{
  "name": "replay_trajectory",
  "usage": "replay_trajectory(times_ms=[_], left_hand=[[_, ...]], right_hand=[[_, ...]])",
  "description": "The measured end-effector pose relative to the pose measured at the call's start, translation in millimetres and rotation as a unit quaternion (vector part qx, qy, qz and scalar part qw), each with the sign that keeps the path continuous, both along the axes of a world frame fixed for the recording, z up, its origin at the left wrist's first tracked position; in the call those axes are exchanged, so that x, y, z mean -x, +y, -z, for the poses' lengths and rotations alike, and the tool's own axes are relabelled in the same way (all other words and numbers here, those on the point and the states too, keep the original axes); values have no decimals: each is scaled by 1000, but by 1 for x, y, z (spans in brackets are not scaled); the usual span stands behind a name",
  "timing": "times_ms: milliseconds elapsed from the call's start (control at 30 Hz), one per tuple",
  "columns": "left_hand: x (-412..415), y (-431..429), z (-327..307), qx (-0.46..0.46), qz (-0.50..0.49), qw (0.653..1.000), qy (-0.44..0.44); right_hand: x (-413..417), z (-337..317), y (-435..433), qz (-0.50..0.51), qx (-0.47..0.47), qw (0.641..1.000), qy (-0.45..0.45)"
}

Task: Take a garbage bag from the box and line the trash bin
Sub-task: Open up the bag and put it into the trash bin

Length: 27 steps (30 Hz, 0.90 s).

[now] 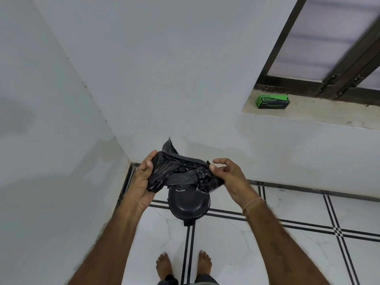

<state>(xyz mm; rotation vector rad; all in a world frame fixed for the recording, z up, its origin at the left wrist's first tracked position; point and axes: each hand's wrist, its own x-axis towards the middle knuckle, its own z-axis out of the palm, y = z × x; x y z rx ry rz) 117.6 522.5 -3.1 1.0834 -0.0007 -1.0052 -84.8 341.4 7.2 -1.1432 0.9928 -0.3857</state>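
Two hands, one bag, one bin, one box. The left hand (141, 177) grips the left end of a single black garbage bag (178, 173), fingers curled under the bunched plastic and thumb laid over the top. The bag stretches between the two hands, crumpled and not spread out, with one loose flap sticking up above the left hand's fingertips. Directly below the bag, between the two wrists, stands one black round trash bin (188, 204) on the floor (287, 202); the bag covers its far part, so the rim and whatever is inside cannot be made out (only the rounded dark near side and a small foot pedal show). The right hand (230, 177) pinches the right end of the bag between thumb and curled fingers, with the forefinger arched above; a pale thread band (251, 204) circles its wrist.

Below the forearms are two bare feet, one (163, 264) on each side (204, 262) of a double black line in the white floor tiles. Up and to the right of the right hand, well apart from it, one green garbage bag box (272, 101) lies on the stone window sill (318, 114), below a dark-framed window (329, 38) with frosted panes.
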Motion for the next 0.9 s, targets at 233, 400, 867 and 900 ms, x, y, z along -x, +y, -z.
replay_trajectory(times_ms=[233, 400, 867, 900], left_hand=[[-11, 0, -3, -24, -16, 999, -45], [1, 3, 3, -104, 52, 981, -158], [19, -15, 8, -168, 154, 945, -236], [17, -26, -2, -166, 143, 936, -276]], right_hand=[[3, -1, -3, -67, 54, 991, 98], [8, -16, -12, -127, -138, 979, -81], [-29, -14, -6, -15, -99, 993, -66], [-38, -22, -5, 1, -39, 995, -93]])
